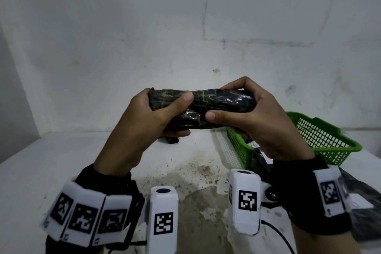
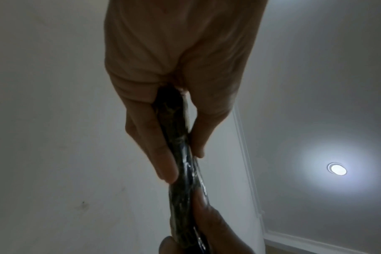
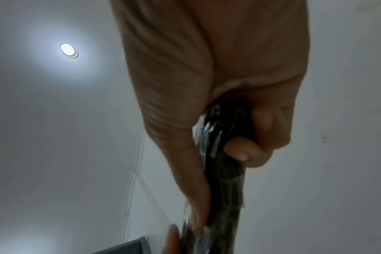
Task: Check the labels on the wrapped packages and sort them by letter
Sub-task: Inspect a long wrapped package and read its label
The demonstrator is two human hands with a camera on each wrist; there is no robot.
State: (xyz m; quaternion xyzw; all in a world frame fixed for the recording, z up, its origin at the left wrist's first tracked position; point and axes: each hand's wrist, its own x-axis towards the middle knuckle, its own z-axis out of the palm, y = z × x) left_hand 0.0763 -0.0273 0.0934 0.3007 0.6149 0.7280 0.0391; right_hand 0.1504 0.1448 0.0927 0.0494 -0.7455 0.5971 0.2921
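Nearest, each wrist carries a black band with white marker blocks, and a white camera pod (image 1: 162, 217) stands up inside the left wrist with a second pod (image 1: 245, 200) inside the right one. Thin black cables trail from both.

Above the wrists, both hands are raised over the table (image 1: 61, 161) and share one dark package (image 1: 203, 107) wrapped in glossy film. It lies crosswise between them, roughly level. The left hand (image 1: 148, 117) grips its left end, thumb laid across the near face and fingers curled underneath. The right hand (image 1: 253, 117) grips the right end, thumb pressed on the lower near edge and fingers bent over the top. The two thumbs nearly meet at the middle. No label or letter shows on the side turned this way.

From the left wrist view the package (image 2: 180, 154) runs edge-on between thumb and fingers of the left hand (image 2: 174, 68); from the right wrist view the right hand (image 3: 218, 77) clamps the package (image 3: 224, 163) the same way.

Below and to the right of the hands sits one green mesh basket (image 1: 321, 140), with dark wrapped things inside, their count hidden by the right hand. A white mesh tray (image 1: 225, 150) edges along its left side. Farther back, under the package, one small dark object (image 1: 172, 140) lies on the table near the wall (image 1: 185, 27). At the right edge, another dark wrapped bundle (image 1: 362, 202) is blurred.
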